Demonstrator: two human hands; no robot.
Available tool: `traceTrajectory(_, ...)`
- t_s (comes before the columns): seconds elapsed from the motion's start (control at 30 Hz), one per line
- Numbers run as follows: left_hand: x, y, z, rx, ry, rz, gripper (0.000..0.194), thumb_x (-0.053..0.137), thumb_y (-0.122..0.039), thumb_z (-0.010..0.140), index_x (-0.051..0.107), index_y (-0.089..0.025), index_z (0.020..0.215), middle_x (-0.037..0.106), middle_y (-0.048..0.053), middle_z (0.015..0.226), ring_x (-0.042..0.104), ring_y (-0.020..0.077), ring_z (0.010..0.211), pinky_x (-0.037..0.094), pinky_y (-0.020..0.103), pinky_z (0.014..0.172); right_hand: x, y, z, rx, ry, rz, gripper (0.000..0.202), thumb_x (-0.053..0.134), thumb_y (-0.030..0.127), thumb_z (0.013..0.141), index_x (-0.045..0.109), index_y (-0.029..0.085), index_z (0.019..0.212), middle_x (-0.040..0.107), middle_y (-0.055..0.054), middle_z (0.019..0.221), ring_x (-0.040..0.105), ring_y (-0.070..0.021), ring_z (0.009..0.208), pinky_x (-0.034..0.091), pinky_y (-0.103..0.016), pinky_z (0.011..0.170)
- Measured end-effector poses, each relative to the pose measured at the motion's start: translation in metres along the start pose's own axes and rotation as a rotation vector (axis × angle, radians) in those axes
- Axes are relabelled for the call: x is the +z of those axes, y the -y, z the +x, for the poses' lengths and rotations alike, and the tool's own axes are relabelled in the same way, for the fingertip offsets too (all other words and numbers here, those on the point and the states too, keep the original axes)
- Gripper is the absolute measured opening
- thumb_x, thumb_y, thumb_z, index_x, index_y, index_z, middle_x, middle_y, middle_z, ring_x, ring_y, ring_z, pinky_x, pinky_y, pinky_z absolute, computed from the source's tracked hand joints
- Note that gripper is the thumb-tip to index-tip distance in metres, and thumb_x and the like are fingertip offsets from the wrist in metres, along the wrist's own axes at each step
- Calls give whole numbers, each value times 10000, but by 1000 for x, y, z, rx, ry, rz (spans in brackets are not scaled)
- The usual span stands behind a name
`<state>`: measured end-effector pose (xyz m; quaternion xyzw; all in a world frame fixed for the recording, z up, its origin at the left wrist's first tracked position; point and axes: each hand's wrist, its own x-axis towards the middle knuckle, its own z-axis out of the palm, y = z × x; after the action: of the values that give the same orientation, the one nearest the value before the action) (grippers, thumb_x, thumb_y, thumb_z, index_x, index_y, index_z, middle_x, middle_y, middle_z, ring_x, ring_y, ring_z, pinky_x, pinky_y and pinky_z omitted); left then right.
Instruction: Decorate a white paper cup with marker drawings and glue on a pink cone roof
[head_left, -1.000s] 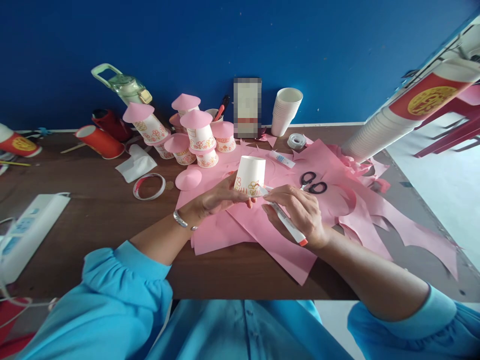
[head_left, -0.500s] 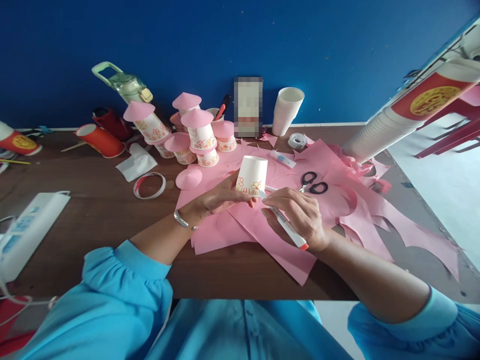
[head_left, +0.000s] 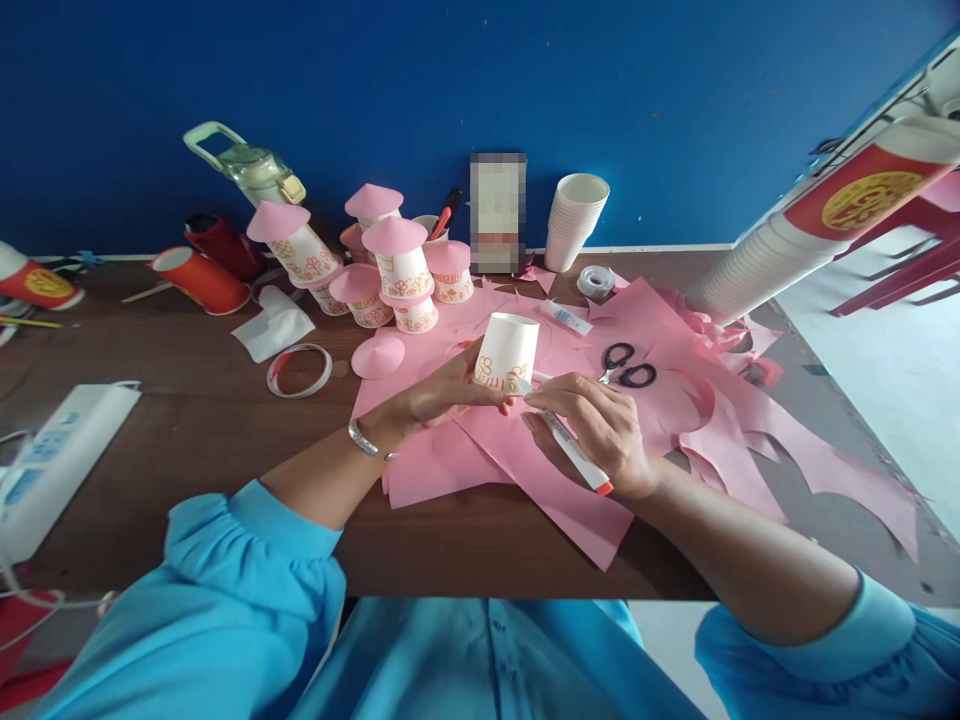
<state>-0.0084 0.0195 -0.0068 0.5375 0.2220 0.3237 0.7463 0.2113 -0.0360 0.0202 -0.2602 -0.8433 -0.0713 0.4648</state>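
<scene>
My left hand point(head_left: 450, 390) is closed around the lower part of a white paper cup point(head_left: 511, 340), held upside down with its narrow end up. Orange and yellow flowers and short strokes run along its wide rim. In my right hand point(head_left: 596, 425) is a white marker point(head_left: 571, 452) with an orange-red end cap, gripped like a pen. Its tip touches, or is very close to, the drawn flowers near the rim. Under both hands lie pink paper sheets point(head_left: 435, 465). Another slim white stick shows just behind the right fingers, partly hidden.
Decorated cups with pink cone roofs point(head_left: 394, 237) stand behind on the left, near a loose pink cone point(head_left: 378, 356). Scissors point(head_left: 627, 366), a tape roll point(head_left: 298, 372), a glue tube point(head_left: 570, 319) and a white cup stack point(head_left: 576, 222) surround the paper. A power strip point(head_left: 71, 470) lies far left.
The cup has shifted very slightly right in my left hand. The marker's rear end has moved a little left and up, while its tip stays by the rim.
</scene>
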Motion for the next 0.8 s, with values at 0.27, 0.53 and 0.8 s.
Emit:
traceTrajectory(0.27,2,-7,1,23,31,131,386,878,-348,845,715,-192,1158,722,93,1138,682,224,1037,575,339,864,0,-1,-1,0,4,-10,238,666,93,978,604,211,1175,754,-43,915,741,-175,762,609,-297,639)
traceTrajectory(0.53,4,-9,0,0,16,129,429,905,-344,825,672,-202,1156,714,57,1028,684,194,941,583,337,840,0,-1,1,-10,27,23,223,687,117,994,613,209,1184,763,-39,914,763,-180,795,620,-298,646)
traceTrajectory(0.8,0,-3,-1,-14,23,82,541,906,-323,829,643,-224,1292,741,78,1110,709,204,973,577,333,859,1,-1,1,-21,19,17,209,689,113,997,610,200,1170,761,-38,890,758,-175,777,620,-292,647)
